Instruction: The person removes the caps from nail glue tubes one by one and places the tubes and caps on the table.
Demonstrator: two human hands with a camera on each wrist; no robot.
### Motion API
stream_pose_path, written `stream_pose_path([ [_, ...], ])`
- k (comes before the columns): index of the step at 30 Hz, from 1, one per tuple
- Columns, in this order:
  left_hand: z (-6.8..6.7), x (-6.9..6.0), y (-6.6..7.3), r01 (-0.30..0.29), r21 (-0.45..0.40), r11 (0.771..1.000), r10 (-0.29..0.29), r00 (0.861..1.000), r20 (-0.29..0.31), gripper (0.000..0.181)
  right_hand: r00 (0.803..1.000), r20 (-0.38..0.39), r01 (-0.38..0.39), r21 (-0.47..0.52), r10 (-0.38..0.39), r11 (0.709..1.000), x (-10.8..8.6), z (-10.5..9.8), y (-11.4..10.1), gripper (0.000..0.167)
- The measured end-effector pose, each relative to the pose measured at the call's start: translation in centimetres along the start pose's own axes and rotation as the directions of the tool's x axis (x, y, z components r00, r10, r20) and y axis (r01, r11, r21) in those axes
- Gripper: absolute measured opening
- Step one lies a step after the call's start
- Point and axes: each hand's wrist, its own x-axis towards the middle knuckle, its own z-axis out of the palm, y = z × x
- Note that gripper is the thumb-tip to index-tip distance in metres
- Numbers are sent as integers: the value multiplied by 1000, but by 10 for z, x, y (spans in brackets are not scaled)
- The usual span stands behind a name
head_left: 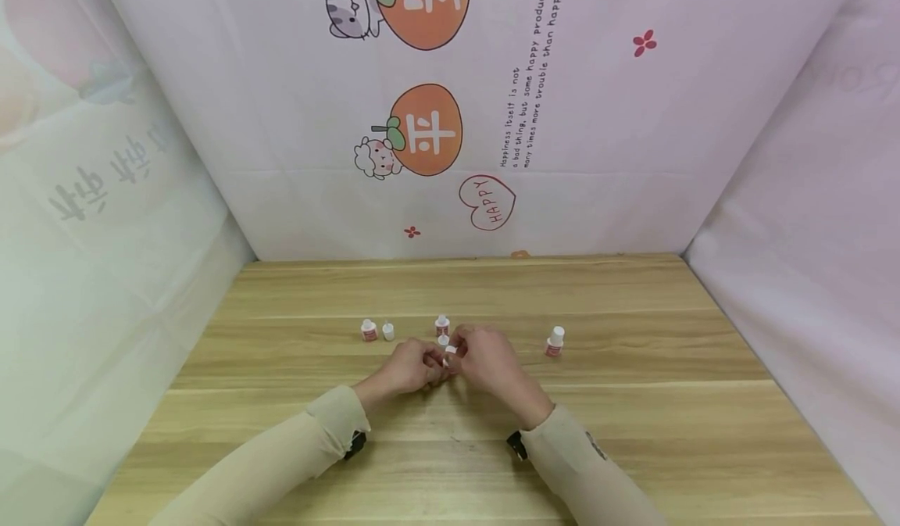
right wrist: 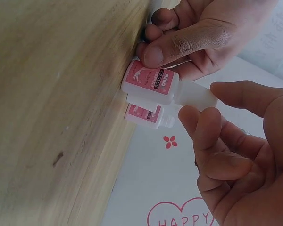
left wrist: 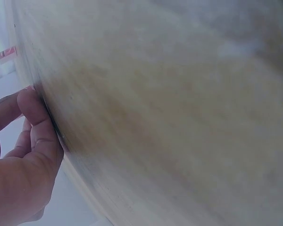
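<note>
A small glue bottle [right wrist: 151, 84] with a pink label stands on the table, and my left hand [head_left: 409, 366] grips its lower part between thumb and fingers. Its white cap [right wrist: 197, 95] is on top, pinched by the thumb and fingertips of my right hand [head_left: 488, 360]. From the left wrist, the left hand [left wrist: 30, 141] shows curled fingers, with the held bottle hidden. Just behind stand a second glue bottle [head_left: 441, 326], showing its narrower white top, and a loose white cap [head_left: 443, 340].
To the left, an uncapped glue bottle [head_left: 369, 331] stands beside a loose white cap [head_left: 388, 332]. A capped glue bottle [head_left: 554, 341] stands to the right. Printed cloth [head_left: 598, 159] encloses the back and sides of the wooden table [head_left: 633, 432].
</note>
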Motion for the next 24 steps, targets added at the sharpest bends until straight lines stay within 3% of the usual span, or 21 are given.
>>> stream_pose_path([
  [13, 0, 0, 1, -9, -3, 1000, 9, 1000, -12, 18, 999, 25, -30, 16, 29, 999, 0, -4, -1, 11],
  [24, 1, -1, 1, -7, -21, 1000, 6, 1000, -6, 14, 999, 36, -5, -13, 6, 1000, 0, -6, -2, 12],
])
